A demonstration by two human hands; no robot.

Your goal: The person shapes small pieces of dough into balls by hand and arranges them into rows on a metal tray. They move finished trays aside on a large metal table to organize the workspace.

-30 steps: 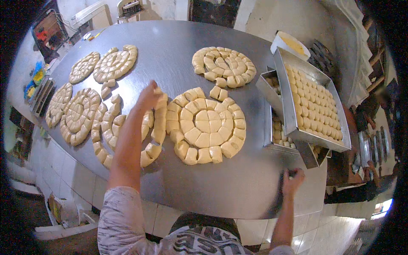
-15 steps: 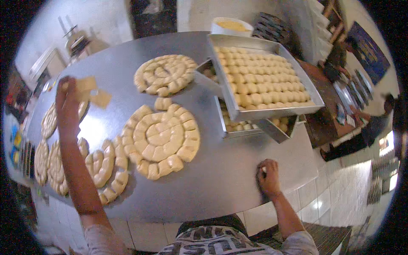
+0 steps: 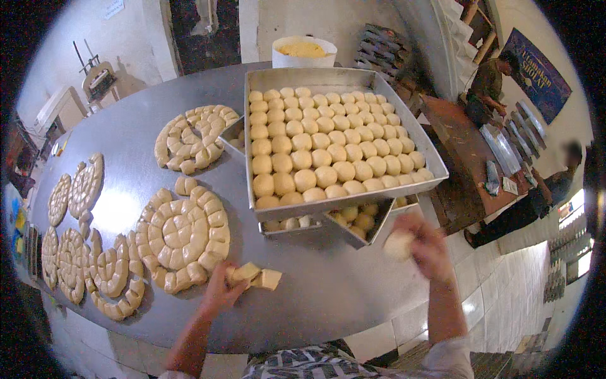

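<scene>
Pinched in my left hand [image 3: 222, 292] are pale cut dough pieces [image 3: 267, 279], held low over the metal table just right of a coil of cut dough [image 3: 183, 234]. My right hand [image 3: 430, 247] is raised near the table's right side, its fingers closed around a round dough ball [image 3: 398, 246]; both are blurred by motion. Beyond it, a large metal tray [image 3: 353, 202] full of dough balls in rows [image 3: 334, 155] sits on top of other trays. These lower trays [image 3: 366, 235] also hold dough balls and are partly hidden beneath it.
More coils of cut dough [image 3: 196, 136] lie across the left of the steel table [image 3: 265, 319]. At the back stands a white tub [image 3: 303, 57] of yellow crumbly stuff. Two people are at the right, by a brown table [image 3: 451, 151] with metal pans [image 3: 502, 148].
My left hand has come from the far left to the near middle with the dough pieces. My right hand has lifted from the tabletop, and a dough ball now shows in it. The view has shifted.
</scene>
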